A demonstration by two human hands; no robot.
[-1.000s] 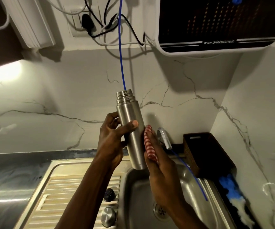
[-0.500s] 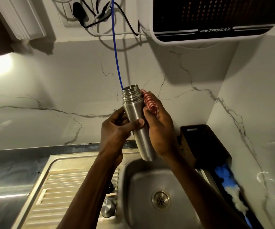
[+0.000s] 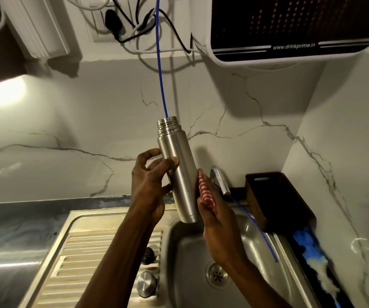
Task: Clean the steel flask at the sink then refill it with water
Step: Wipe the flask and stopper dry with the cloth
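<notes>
Head view: right hand point(image 3: 220, 227), closed on the scrubber point(image 3: 205, 192), has slid from the neck down to the flask point(image 3: 178, 174) base, while the left hand point(image 3: 150, 181) grips mid-body, flask upright over the sink point(image 3: 190, 252). Outside scrubbing likely nearly done; rinse and refill remain.

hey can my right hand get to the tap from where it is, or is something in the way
Probably yes. The tap sits just behind the right hand, with nothing between them. But that hand is holding the red-and-white cloth against the steel flask, so it isn't free.
</notes>
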